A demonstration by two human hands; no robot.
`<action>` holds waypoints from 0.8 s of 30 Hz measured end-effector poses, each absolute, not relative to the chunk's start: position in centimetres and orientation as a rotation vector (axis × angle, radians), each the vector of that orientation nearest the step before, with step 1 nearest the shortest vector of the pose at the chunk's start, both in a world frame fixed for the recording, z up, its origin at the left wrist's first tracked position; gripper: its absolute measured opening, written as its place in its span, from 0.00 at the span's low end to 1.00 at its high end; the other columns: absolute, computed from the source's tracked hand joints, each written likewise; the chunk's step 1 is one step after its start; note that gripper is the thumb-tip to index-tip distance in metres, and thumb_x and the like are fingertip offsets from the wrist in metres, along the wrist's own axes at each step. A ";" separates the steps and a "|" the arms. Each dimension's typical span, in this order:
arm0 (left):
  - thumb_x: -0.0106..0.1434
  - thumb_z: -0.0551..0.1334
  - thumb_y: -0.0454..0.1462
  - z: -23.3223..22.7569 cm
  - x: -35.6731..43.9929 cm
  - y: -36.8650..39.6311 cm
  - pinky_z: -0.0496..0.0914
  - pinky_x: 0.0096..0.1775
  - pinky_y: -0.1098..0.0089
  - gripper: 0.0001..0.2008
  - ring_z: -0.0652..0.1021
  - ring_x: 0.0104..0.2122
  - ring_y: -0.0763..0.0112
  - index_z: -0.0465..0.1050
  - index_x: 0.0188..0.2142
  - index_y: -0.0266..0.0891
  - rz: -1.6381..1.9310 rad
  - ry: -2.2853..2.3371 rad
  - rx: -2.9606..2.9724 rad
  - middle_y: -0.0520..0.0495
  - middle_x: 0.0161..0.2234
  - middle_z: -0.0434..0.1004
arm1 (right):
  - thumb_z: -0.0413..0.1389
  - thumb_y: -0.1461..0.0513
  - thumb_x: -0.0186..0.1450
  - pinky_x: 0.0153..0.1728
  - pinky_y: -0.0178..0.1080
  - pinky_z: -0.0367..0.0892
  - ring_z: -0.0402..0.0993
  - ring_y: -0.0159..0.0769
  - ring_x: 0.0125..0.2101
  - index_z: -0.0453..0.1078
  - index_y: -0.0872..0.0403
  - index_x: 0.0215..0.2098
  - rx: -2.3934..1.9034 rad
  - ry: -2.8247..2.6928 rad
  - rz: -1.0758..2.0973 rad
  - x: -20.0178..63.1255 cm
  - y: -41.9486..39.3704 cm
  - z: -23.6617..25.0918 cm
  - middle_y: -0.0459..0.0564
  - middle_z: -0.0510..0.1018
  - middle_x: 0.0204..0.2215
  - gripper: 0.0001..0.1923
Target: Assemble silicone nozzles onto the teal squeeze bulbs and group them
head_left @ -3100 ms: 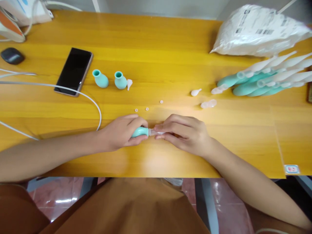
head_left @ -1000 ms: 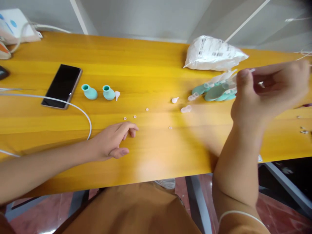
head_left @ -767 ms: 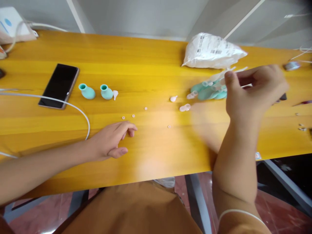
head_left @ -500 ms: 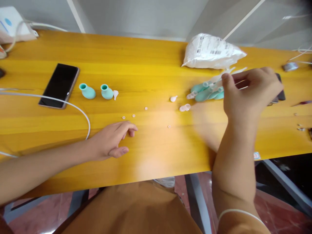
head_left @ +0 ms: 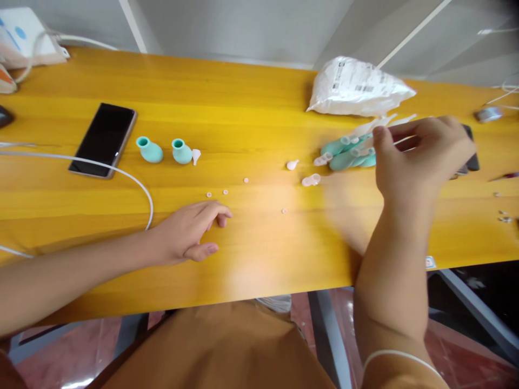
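My left hand [head_left: 194,232] rests on the table, open, fingers loosely bent and thumb apart. Beyond its fingertips lie several tiny pale rings [head_left: 225,192]. Two teal squeeze bulbs [head_left: 151,152] with open necks stand farther back, a small white funnel-shaped tip [head_left: 196,156] touching the right one. My right hand [head_left: 417,151] is over a pile of teal bulbs with translucent nozzles [head_left: 344,159], its thumb and index finger closed together. Whatever is between its fingertips, if anything, I cannot make out. Left of the pile are clear plastic pieces [head_left: 311,180] and a white tip [head_left: 292,165].
A white plastic parcel [head_left: 360,86] lies behind the pile. A phone [head_left: 103,140] is at the left, crossed by a white cable [head_left: 133,181]. A white box [head_left: 24,40] stands in the far left corner. Small metal parts [head_left: 505,219] lie at the far right.
The view has shifted slightly, so everything on the table sits a little farther right. Both hands keep nearly the same pose and place.
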State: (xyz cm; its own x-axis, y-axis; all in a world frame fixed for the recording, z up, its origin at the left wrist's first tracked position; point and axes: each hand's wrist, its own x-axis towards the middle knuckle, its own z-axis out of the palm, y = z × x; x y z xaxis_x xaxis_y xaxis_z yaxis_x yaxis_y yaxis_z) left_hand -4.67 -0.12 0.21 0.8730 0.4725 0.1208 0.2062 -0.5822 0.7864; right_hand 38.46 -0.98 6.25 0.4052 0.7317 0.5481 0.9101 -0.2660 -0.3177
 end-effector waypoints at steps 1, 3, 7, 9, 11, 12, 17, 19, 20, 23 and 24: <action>0.78 0.46 0.69 0.2 -4.7 -0.1 0.75 0.44 0.59 0.38 0.76 0.36 0.61 0.67 0.59 0.39 0.403 0.490 2.196 0.40 0.47 0.82 | 0.63 0.54 0.72 0.52 0.57 0.72 0.76 0.50 0.37 0.70 0.45 0.29 -2.076 -1.394 -0.397 38.5 -0.9 6.1 0.50 0.75 0.28 0.14; 0.78 0.47 0.69 0.3 -4.7 -0.2 0.75 0.44 0.58 0.37 0.76 0.36 0.60 0.68 0.59 0.40 0.403 0.494 2.191 0.40 0.47 0.82 | 0.62 0.53 0.72 0.51 0.56 0.73 0.76 0.49 0.36 0.70 0.45 0.29 -2.085 -1.386 -0.428 38.7 -0.7 5.9 0.49 0.75 0.28 0.14; 0.78 0.48 0.67 0.3 -4.7 -0.2 0.75 0.44 0.59 0.35 0.77 0.37 0.60 0.68 0.58 0.40 0.401 0.502 2.185 0.40 0.48 0.82 | 0.61 0.54 0.71 0.50 0.56 0.73 0.77 0.51 0.38 0.70 0.46 0.30 -2.103 -1.396 -0.444 38.7 -0.6 5.8 0.50 0.74 0.27 0.12; 0.78 0.48 0.67 0.2 -4.7 -0.2 0.74 0.44 0.59 0.35 0.77 0.37 0.60 0.68 0.58 0.40 0.397 0.500 2.190 0.40 0.48 0.82 | 0.60 0.54 0.71 0.50 0.58 0.73 0.78 0.53 0.39 0.70 0.45 0.30 -2.099 -1.420 -0.419 38.6 -0.8 6.0 0.50 0.74 0.27 0.11; 0.79 0.48 0.66 0.2 -4.7 -0.2 0.74 0.43 0.59 0.35 0.77 0.37 0.60 0.67 0.59 0.40 0.400 0.488 2.201 0.40 0.48 0.81 | 0.60 0.53 0.72 0.50 0.60 0.73 0.78 0.55 0.39 0.69 0.44 0.30 -2.092 -1.445 -0.385 38.6 -1.0 6.2 0.51 0.75 0.27 0.12; 0.79 0.48 0.66 0.2 -4.7 -0.2 0.74 0.43 0.59 0.35 0.77 0.37 0.60 0.67 0.59 0.39 0.401 0.484 2.204 0.40 0.48 0.81 | 0.60 0.52 0.73 0.51 0.60 0.73 0.77 0.55 0.38 0.69 0.43 0.30 -2.090 -1.458 -0.366 38.6 -1.1 6.3 0.51 0.76 0.28 0.13; 0.79 0.51 0.64 0.1 -4.7 -0.2 0.74 0.44 0.59 0.32 0.77 0.37 0.60 0.68 0.58 0.40 0.403 0.487 2.189 0.40 0.48 0.81 | 0.63 0.55 0.70 0.52 0.57 0.74 0.79 0.54 0.41 0.73 0.46 0.30 -2.123 -1.438 -0.430 38.8 -0.8 6.0 0.50 0.77 0.26 0.11; 0.78 0.52 0.63 0.1 -4.7 -0.2 0.74 0.44 0.59 0.31 0.77 0.37 0.59 0.68 0.58 0.40 0.399 0.492 2.176 0.40 0.48 0.81 | 0.64 0.59 0.67 0.51 0.54 0.75 0.80 0.51 0.40 0.75 0.48 0.30 -2.152 -1.405 -0.501 38.8 -0.5 5.7 0.48 0.76 0.25 0.07; 0.78 0.52 0.63 0.1 -4.7 -0.2 0.74 0.44 0.59 0.30 0.77 0.38 0.59 0.68 0.58 0.40 0.398 0.494 2.173 0.40 0.47 0.81 | 0.64 0.60 0.65 0.51 0.53 0.76 0.80 0.50 0.40 0.76 0.49 0.30 -2.156 -1.401 -0.517 38.9 -0.3 5.5 0.48 0.77 0.25 0.06; 0.78 0.53 0.62 0.1 -4.7 -0.2 0.75 0.44 0.59 0.29 0.78 0.38 0.59 0.68 0.58 0.41 0.392 0.496 2.175 0.40 0.48 0.82 | 0.64 0.59 0.66 0.50 0.55 0.76 0.81 0.52 0.39 0.76 0.48 0.30 -2.113 -1.407 -0.508 39.1 -0.4 5.4 0.48 0.78 0.25 0.06; 0.78 0.53 0.61 0.1 -4.7 -0.2 0.75 0.44 0.59 0.28 0.78 0.38 0.59 0.68 0.58 0.41 0.390 0.495 2.177 0.40 0.48 0.82 | 0.64 0.59 0.67 0.50 0.56 0.76 0.82 0.52 0.38 0.76 0.47 0.31 -2.092 -1.420 -0.486 39.2 -0.6 5.5 0.49 0.79 0.26 0.07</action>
State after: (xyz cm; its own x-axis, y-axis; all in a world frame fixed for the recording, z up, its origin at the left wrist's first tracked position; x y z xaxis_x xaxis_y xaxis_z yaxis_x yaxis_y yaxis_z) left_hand -4.75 -0.17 0.12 0.8732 0.4764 0.1033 0.2123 -0.5624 0.7991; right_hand 39.20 -0.56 5.46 0.3737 0.7244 0.5793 0.9275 -0.2827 -0.2448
